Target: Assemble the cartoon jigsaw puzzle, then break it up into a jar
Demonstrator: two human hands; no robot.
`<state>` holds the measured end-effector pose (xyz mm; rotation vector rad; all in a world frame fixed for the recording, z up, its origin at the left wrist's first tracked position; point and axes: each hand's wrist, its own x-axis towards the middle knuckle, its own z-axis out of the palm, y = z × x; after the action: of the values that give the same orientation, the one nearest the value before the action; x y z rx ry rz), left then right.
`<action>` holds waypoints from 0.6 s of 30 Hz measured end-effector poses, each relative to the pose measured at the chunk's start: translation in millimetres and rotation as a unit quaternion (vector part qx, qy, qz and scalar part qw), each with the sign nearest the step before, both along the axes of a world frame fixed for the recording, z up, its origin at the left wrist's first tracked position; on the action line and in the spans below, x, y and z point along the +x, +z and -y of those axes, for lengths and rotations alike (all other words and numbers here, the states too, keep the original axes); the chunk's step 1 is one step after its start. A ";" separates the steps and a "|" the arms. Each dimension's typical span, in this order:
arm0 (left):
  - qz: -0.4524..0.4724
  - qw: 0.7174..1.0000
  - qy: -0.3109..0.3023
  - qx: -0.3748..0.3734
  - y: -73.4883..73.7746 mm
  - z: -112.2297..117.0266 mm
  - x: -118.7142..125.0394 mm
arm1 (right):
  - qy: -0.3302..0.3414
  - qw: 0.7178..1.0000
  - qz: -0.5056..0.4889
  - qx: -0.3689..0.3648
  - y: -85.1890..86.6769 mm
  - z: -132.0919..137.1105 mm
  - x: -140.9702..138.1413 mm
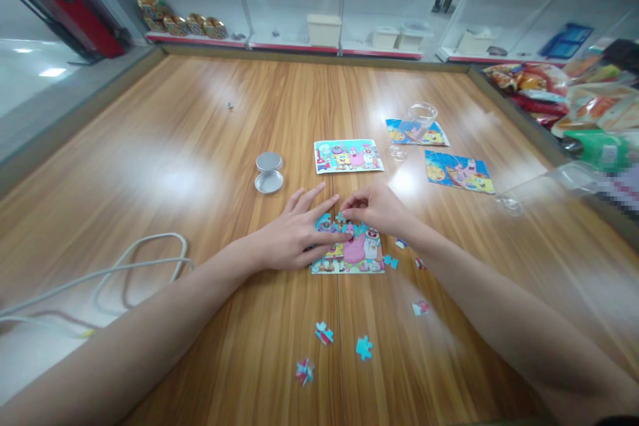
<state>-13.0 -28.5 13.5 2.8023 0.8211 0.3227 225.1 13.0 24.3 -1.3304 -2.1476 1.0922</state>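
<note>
A small cartoon jigsaw puzzle [355, 254] lies on the wooden table [210, 146] right in front of me. My left hand [294, 233] rests flat on its left part, fingers stretched out. My right hand [377, 208] pinches a teal puzzle piece [341, 217] at the puzzle's top edge. Loose pieces lie near: one teal [364, 347], one mixed [324, 332], one at the front [305, 371], one pink [420, 307], and a few by the puzzle's right side [391, 261].
A finished picture card [348, 156] lies beyond the puzzle, two more [458, 171] [417, 133] to the right. An open round tin with lid [269, 172], a clear cup [422, 114], a white cable [150, 259] at left, snack bags [554, 96] at right, shelves behind.
</note>
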 end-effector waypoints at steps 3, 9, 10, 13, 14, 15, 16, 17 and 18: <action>0.001 1.000 0.000 -0.005 0.4 -0.3 -0.5 | -0.011 1.000 0.003 0.023 -1.7 2.3 -5.7; -0.006 1.000 0.006 -0.011 0.7 -0.5 -1.4 | 0.006 0.999 -0.008 0.046 -3.8 6.6 -13.5; -0.005 1.000 0.006 -0.012 0.3 -0.7 -1.5 | 0.008 0.998 -0.004 0.054 -3.1 7.6 -14.0; 0.000 1.000 0.008 -0.016 -0.9 -1.3 -1.6 | 0.010 0.996 0.022 0.089 -0.1 10.2 -15.1; 0.001 1.000 0.008 -0.016 -1.3 -1.4 -1.6 | 0.013 0.994 0.031 0.104 0.3 10.6 -15.6; 0.002 1.000 0.009 -0.016 -1.5 -1.4 -1.5 | 0.019 0.992 0.041 0.121 0.2 10.7 -16.1; 0.001 1.000 0.009 -0.015 -1.7 -1.3 -1.3 | 0.026 0.989 0.050 0.137 -0.7 10.4 -16.7; -0.001 1.000 0.009 -0.015 -1.6 -1.1 -1.2 | 0.031 0.987 0.057 0.149 -2.1 9.6 -17.2; -0.003 1.000 0.008 -0.013 -1.5 -0.9 -1.1 | 0.032 0.985 0.060 0.158 -3.8 8.4 -17.4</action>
<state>-14.1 -27.6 12.0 2.7751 0.8424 0.3042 207.6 4.6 20.5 -1.2123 -2.3463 0.6689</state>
